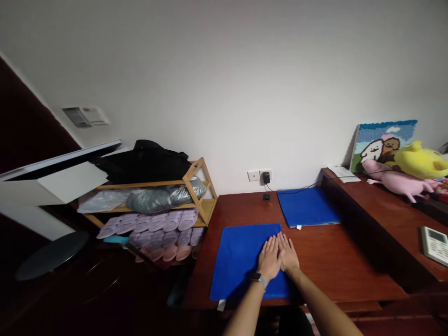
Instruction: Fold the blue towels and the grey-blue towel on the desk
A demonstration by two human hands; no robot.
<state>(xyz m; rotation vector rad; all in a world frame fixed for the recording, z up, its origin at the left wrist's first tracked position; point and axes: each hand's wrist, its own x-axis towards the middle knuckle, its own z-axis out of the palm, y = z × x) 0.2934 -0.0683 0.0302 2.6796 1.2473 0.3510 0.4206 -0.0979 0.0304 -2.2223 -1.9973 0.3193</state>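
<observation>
A blue cloth [241,256] lies spread flat near the front left of the brown wooden desk [241,207]. Both of my hands rest palm down at its right side, close together. My left hand [270,259], with a watch on the wrist, presses flat on the cloth, fingers stretched out. Beside it, its thumb side touching the left, my right hand [289,252] lies flat over the cloth's right edge. Farther back sits a second blue cloth [308,205], folded flat, with a small white tag at its front edge.
A socket with a black plug [266,178] is on the wall; its cable runs right. On the raised right ledge are plush toys [399,179], a picture [385,140] and a calculator [436,245]. A wooden rack [201,186] of slippers and a round stool [52,256] stand left.
</observation>
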